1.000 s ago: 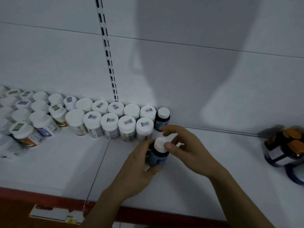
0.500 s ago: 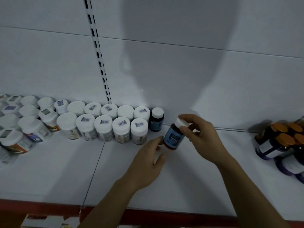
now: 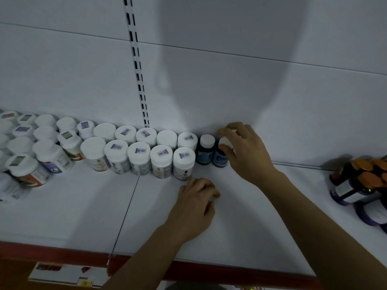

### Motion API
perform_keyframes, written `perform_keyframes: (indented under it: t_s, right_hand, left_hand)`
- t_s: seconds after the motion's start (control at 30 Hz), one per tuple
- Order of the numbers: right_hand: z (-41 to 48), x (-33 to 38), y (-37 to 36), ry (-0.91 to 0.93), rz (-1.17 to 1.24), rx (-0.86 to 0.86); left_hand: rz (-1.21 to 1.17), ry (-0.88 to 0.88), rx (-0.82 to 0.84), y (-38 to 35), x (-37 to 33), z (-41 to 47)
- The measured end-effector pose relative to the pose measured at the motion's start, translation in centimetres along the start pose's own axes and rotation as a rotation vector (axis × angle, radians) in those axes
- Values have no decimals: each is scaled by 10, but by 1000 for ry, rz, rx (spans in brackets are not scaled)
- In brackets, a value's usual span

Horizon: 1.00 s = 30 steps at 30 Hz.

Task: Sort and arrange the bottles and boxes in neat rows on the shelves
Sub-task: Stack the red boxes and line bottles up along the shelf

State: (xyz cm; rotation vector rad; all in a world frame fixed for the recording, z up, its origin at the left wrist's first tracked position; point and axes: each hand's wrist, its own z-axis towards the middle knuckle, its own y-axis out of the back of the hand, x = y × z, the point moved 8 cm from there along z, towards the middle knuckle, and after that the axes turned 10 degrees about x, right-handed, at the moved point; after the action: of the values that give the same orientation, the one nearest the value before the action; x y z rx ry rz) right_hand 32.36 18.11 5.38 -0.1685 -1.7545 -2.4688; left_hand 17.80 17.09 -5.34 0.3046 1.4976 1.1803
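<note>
My right hand (image 3: 246, 152) grips the white cap of a dark blue-labelled bottle (image 3: 220, 158) that stands upright against the back panel. It is right beside a matching blue-labelled bottle (image 3: 205, 150). Left of them run two rows of white-capped bottles (image 3: 161, 161) along the back of the white shelf (image 3: 240, 222). My left hand (image 3: 195, 204) rests on the shelf in front of the rows, fingers loosely curled, holding nothing.
Dark bottles with orange caps (image 3: 362, 181) cluster at the right edge. More white-capped bottles (image 3: 27, 168) stand loosely at the far left. The shelf has a red front edge (image 3: 52, 251). A slotted upright (image 3: 138, 65) runs up the back panel.
My right hand carried the blue-labelled bottle from mid-air back to the wall and set it beside the matching one. My left hand let go and dropped onto the shelf.
</note>
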Motion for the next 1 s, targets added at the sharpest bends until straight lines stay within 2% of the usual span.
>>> perform_keyframes:
  t_s: [0.07,0.17,0.37,0.6,0.73,0.83,0.9,1.0]
  right_hand:
    - [18,13,-2,89,-26,100]
    - [36,16,-15,105,-11,255]
    - [48,15,-14,24,-99,312]
    - [48,14,-17,-59,-220,274]
    - [32,4,-16,-89,-123,88]
    - [17,-6,-11,-105,40,-64]
    - [16,-6,-13,-53,89,-54]
    - [19,0,-24,9,8,37]
  left_hand:
    - [1,3,4,0,1,0]
    - [4,0,13,0,2,-1]
    - [3,-4,11,2,-1,-1]
    - [-9,-5,12,3,-1,-2]
    - [-14,-11,6,3,0,-2]
    - [-19,-12,5,2,-1,-2]
    - [-14,-8,2,2,0,-1]
    - [-5,-6,5,2,0,-1]
